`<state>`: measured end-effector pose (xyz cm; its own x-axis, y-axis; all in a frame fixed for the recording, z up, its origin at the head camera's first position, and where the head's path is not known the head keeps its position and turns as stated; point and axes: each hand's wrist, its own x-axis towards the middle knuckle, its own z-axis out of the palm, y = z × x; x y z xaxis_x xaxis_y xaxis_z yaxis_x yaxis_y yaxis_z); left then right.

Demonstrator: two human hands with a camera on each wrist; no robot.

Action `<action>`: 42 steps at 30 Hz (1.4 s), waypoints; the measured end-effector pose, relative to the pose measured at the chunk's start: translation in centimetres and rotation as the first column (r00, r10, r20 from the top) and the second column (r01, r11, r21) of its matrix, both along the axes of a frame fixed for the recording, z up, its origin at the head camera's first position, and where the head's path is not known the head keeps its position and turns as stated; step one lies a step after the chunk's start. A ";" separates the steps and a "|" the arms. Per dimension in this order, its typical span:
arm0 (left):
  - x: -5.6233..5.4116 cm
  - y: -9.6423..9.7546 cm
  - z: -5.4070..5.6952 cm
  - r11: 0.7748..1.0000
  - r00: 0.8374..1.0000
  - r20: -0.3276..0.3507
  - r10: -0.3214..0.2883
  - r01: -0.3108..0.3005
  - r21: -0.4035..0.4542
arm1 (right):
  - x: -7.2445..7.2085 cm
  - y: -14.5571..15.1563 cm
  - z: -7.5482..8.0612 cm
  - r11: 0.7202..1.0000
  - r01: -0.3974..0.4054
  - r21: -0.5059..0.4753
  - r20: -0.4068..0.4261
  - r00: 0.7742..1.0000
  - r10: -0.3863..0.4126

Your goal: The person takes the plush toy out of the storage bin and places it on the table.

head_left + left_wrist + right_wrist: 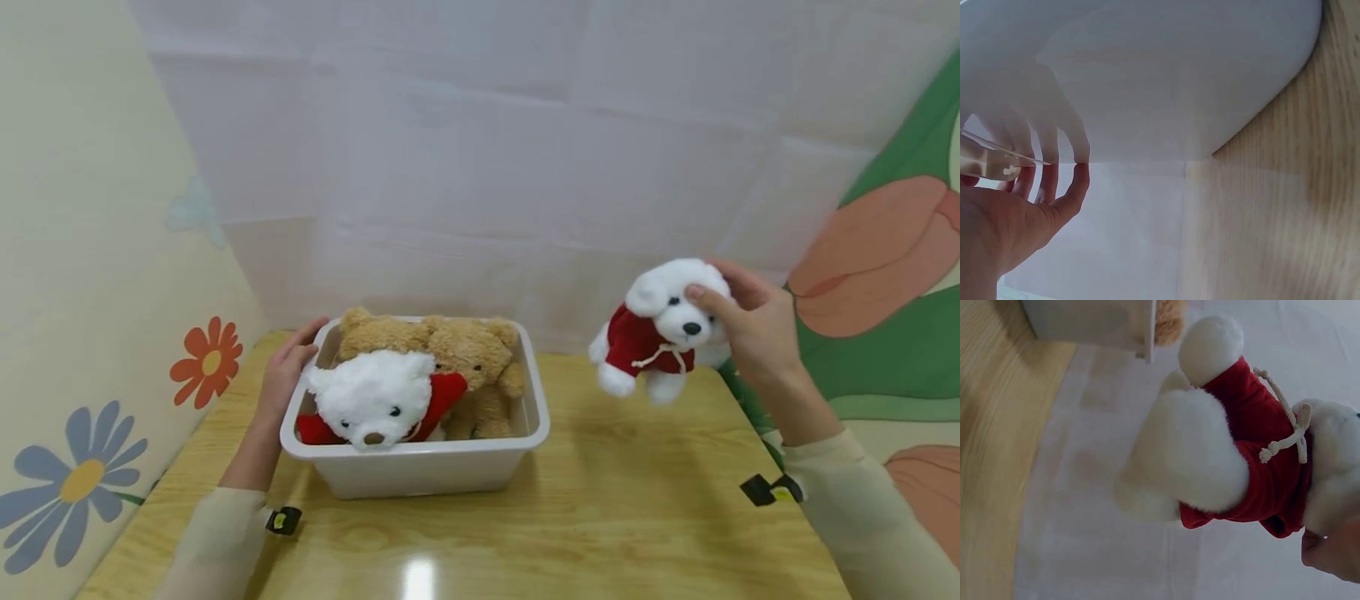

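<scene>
Left grip [291,367] against tub [420,472] of plushes [371,392]

A glossy, yellowish wood-grain tabletop [600,500] stretches right across here, a bright patch of light [418,579] gleaming on its nearer part, and standing upright on it, a little left of centre, there's a white, rectangular, round-cornered plastic tub [427,471]!

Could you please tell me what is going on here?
A person holds a white plush dog in a red top by its head with the right hand, above the table and to the right of a white bin. The left hand rests against the bin's left side. In the bin, a white plush toy sits in front of brown ones.
</scene>
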<state>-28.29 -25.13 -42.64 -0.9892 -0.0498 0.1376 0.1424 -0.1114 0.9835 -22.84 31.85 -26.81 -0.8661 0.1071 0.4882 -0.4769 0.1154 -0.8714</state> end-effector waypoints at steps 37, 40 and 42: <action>-0.2 0.1 -0.6 0.996 0.999 -0.033 -0.037 0.040 0.080 | -7.2 16.6 -13.8 0.887 0.290 0.359 0.219 0.898 -0.382; -0.2 0.1 -0.7 0.998 0.998 -0.037 -0.040 0.043 0.056 | -7.1 16.8 -14.3 0.897 0.293 0.332 0.241 0.893 -0.381; -0.2 0.0 -0.7 0.998 0.998 -0.039 -0.044 0.046 0.041 | -7.0 16.7 -14.4 0.910 0.280 0.307 0.254 0.897 -0.361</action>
